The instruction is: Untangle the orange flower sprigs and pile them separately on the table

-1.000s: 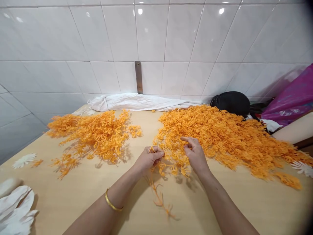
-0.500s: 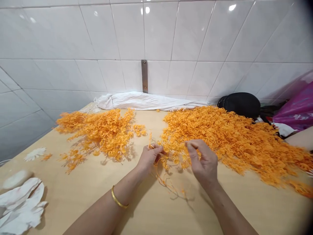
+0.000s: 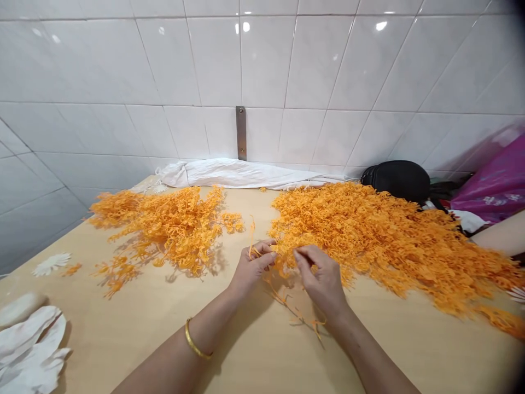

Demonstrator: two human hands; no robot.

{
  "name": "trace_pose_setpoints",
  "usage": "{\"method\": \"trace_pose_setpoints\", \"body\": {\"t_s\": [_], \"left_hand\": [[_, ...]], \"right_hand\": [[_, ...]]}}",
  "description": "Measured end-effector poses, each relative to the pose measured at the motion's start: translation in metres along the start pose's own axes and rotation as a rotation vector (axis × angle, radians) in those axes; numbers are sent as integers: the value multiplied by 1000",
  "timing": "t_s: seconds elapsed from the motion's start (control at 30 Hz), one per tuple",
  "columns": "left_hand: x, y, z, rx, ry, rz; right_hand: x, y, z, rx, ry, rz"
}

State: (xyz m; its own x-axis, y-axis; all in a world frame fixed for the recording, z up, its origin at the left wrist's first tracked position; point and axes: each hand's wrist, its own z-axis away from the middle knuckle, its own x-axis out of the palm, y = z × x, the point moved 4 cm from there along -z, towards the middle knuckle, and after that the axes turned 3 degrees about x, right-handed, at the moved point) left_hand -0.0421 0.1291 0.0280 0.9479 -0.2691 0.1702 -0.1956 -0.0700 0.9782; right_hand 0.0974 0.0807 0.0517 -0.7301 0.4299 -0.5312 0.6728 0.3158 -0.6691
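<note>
My left hand (image 3: 252, 268), with a gold bangle on the wrist, is closed on an orange plastic-like sprig (image 3: 283, 301). One tip of the sprig sticks up above the fingers, and thin branched strands hang below toward the tabletop. A short distance to the right, my right hand (image 3: 322, 279) has thumb and forefinger pinched together at the near edge of the large orange heap (image 3: 369, 230). What lies in that pinch, if anything, is too small to make out. Left of my hands lies a smaller pile of orange sprigs (image 3: 172, 224).
A rolled white cloth (image 3: 246, 174) lies along the tiled wall. A black case (image 3: 397, 179) and a purple bag (image 3: 492, 180) are at the back right, near another person's forearm (image 3: 498, 235). White crumpled scraps (image 3: 33, 350) and a white flower-shaped piece (image 3: 51, 264) lie at left.
My right hand has moved left, closer to my left hand. My left hand stays nearly in place, still holding the sprig. The hanging strands have shifted slightly, and the view has tilted a little upward.
</note>
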Motion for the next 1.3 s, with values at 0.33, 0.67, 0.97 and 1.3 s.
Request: {"method": "trace_pose_setpoints", "body": {"t_s": [0.33,0.67,0.97,1.3], "left_hand": [[17,15,12,243,-244,-304],[12,3,11,299,-118,-429],[13,1,10,142,-115,-228],[18,-12,7,-136,-21,48]], "right_hand": [[-4,12,-8,257,-249,-196],[27,19,6,575,-400,-789],[25,23,1,572,-226,-881],[31,27,5,522,-233,-817]]}}
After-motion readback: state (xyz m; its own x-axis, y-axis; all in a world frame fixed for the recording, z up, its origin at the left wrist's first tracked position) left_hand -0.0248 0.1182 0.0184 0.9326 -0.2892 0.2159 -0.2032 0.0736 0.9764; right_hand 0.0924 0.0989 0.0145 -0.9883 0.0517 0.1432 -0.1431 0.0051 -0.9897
